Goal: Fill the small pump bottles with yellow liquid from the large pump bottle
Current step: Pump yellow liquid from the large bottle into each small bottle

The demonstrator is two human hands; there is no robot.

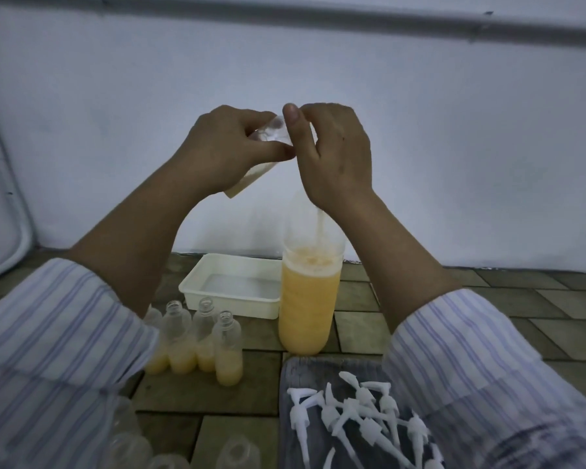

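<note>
A filling stroke is judged to be in hand: a small pump bottle point(251, 164) is held tilted and raised above the table, its mouth brought up against the right hand, while the large pump bottle point(308, 292) stands upright below on the tiled table point(420, 319), about two-thirds full of yellow liquid; its pump head is hidden under the right hand point(332, 154), so the spout cannot be seen. The left hand point(224, 150) is curled round the small bottle and clamped on it; the right hand's fingers are bent over the pump top, thumb up, though the grip itself cannot be told. Four small bottles point(197, 336), part filled and uncapped, are gathered just beside the large bottle. Next, steady alignment of mouth and spout is called for, lest liquid be spilled; afterwards a loose pump cap point(352, 411) from the grey tray point(305, 367) is likely needed.
</note>
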